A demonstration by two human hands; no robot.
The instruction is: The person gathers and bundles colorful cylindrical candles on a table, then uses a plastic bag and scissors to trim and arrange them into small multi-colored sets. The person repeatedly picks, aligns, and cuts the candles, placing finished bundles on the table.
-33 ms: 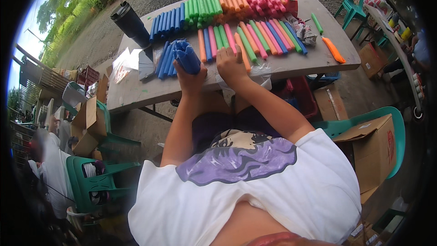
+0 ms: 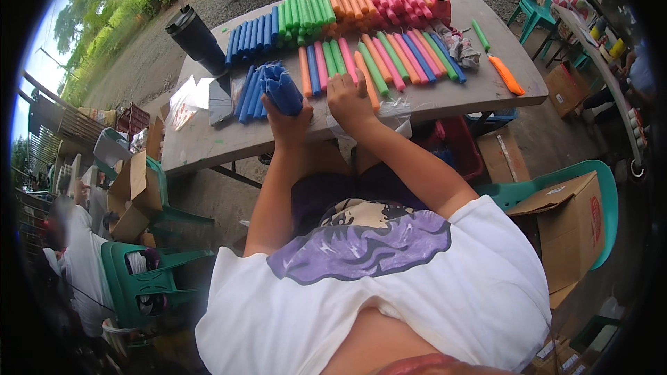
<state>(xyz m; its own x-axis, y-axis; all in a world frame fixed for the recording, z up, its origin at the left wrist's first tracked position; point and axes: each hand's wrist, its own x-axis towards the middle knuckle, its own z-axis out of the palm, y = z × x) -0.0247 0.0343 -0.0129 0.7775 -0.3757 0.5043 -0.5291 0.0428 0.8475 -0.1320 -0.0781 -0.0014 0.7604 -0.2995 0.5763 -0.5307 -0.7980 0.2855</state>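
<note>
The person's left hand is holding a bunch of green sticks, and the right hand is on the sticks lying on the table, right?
Not quite. In the head view, the bunch in the left hand is blue, not green. The rest holds: the right hand rests on the coloured sticks lying on the table.

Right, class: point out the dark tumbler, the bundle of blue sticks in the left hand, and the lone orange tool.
dark tumbler (image 2: 196, 40), head view, its side wall.
bundle of blue sticks (image 2: 283, 88), head view, its middle.
orange tool (image 2: 506, 75), head view, mid-length.
</note>
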